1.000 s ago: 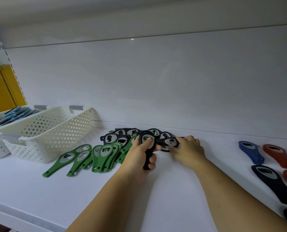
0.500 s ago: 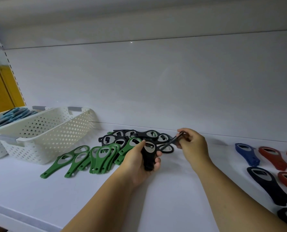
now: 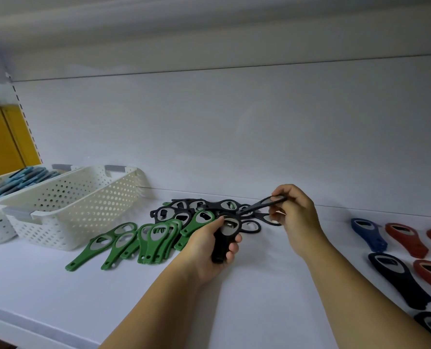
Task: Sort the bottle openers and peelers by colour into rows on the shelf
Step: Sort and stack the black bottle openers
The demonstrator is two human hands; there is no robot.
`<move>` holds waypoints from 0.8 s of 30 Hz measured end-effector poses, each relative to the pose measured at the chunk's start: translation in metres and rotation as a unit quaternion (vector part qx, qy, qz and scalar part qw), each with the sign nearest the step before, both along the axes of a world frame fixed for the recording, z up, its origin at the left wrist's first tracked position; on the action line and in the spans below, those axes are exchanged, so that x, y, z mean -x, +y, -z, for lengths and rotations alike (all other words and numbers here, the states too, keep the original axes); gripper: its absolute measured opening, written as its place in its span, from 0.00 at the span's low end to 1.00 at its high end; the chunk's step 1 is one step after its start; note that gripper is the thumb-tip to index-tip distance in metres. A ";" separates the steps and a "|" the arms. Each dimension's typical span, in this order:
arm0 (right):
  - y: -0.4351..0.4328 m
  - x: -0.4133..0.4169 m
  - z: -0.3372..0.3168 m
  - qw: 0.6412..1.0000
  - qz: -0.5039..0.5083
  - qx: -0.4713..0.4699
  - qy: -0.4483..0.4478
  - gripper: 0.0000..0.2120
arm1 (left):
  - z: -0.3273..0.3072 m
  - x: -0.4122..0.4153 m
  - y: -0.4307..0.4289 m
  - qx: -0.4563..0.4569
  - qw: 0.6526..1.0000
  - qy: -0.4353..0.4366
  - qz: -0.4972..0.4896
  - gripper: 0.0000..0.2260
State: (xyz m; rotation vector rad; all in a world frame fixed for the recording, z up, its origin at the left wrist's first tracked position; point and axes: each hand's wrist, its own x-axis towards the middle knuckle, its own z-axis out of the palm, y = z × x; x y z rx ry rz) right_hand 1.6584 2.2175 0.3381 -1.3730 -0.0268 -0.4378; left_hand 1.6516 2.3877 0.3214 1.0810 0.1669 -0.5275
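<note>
A pile of flat black bottle openers [image 3: 181,212] lies at the back of the white shelf [image 3: 58,293], with several green openers [image 3: 154,235] fanned out to its left. My left hand [image 3: 209,250] grips a thick black opener [image 3: 224,238] just above the shelf, in front of the pile. My right hand [image 3: 295,217] pinches the ring end of a thin black opener [image 3: 259,204] and holds it lifted over the pile's right edge. At the right lie a blue opener [image 3: 368,234], red openers [image 3: 405,239] and wide black openers [image 3: 398,278] in rows.
Two white perforated baskets [image 3: 65,210] stand at the left; the far one holds light blue tools [image 3: 15,182]. The shelf's back wall rises just behind the pile. A yellow panel [image 3: 0,139] shows beyond the left upright.
My right hand has picked a thin black opener out of the pile and raised it up and to the right. My left hand keeps its grip on the thick black opener.
</note>
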 end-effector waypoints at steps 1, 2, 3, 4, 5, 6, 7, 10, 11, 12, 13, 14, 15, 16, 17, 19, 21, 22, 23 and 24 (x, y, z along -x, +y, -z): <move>0.000 0.001 -0.001 1.000 -0.023 0.000 0.003 0.16 | 0.000 0.001 0.000 -0.007 1.000 -0.004 0.012 0.15; 0.003 0.001 0.000 0.999 -0.047 0.011 0.003 0.16 | -0.001 0.002 -0.001 -0.011 1.000 -0.007 0.027 0.15; 0.007 0.001 0.001 0.997 -0.068 0.036 0.002 0.16 | -0.001 0.003 -0.001 -0.015 0.999 -0.012 0.046 0.17; 0.011 0.001 0.002 0.994 -0.083 0.075 0.000 0.16 | -0.002 0.005 -0.002 -0.020 0.997 -0.019 0.069 0.19; 0.015 0.002 0.004 0.989 -0.094 0.117 0.001 0.16 | -0.002 0.007 -0.002 -0.026 0.995 -0.029 0.094 0.21; 0.018 0.003 0.005 0.984 -0.098 0.149 0.002 0.16 | -0.003 0.010 -0.002 -0.033 0.992 -0.043 0.116 0.20; 0.019 0.004 0.005 0.981 -0.096 0.167 0.004 0.16 | -0.003 0.012 -0.002 -0.034 0.989 -0.058 0.133 0.17; 0.019 0.007 0.003 0.982 -0.084 0.171 0.009 0.18 | -0.004 0.014 0.001 0.006 0.985 -0.087 0.152 0.10; 0.020 0.008 0.002 0.982 -0.085 0.168 0.012 0.18 | -0.004 0.014 0.002 0.021 0.984 -0.086 0.154 0.10; 0.021 0.008 0.001 0.982 -0.087 0.166 0.015 0.19 | -0.003 0.014 0.002 0.035 0.983 -0.084 0.159 0.10; 0.022 0.009 0.000 0.982 -0.090 0.165 0.019 0.19 | -0.003 0.015 0.003 0.049 0.981 -0.081 0.167 0.10; 0.022 0.009 -0.001 0.982 -0.094 0.164 0.023 0.20 | -0.003 0.015 0.003 0.061 0.979 -0.079 0.176 0.11; 0.023 0.010 -0.002 0.982 -0.098 0.162 0.024 0.20 | -0.002 0.015 0.004 0.073 0.977 -0.078 0.185 0.11; 0.023 0.010 -0.003 0.982 -0.101 0.160 0.026 0.20 | -0.002 0.014 0.006 0.085 0.975 -0.077 0.192 0.11; 0.022 0.011 -0.005 0.982 -0.104 0.158 0.028 0.20 | -0.001 0.014 0.007 0.096 0.972 -0.077 0.199 0.10; 0.024 0.012 -0.006 0.983 -0.106 0.148 0.034 0.19 | -0.001 0.014 0.007 0.104 0.970 -0.081 0.205 0.10; 0.025 0.011 -0.004 0.986 -0.078 0.140 0.044 0.16 | -0.001 0.013 0.005 0.085 0.974 -0.100 0.185 0.09; 0.025 0.009 -0.002 0.987 -0.056 0.138 0.052 0.14 | -0.001 0.012 0.004 0.079 0.977 -0.111 0.165 0.09; 0.023 0.007 -0.001 0.988 -0.045 0.136 0.066 0.13 | 0.000 0.010 0.002 0.079 0.979 -0.121 0.141 0.08; 0.021 0.004 0.001 0.986 -0.053 0.136 0.085 0.12 | 0.000 0.009 0.001 0.083 0.982 -0.127 0.117 0.09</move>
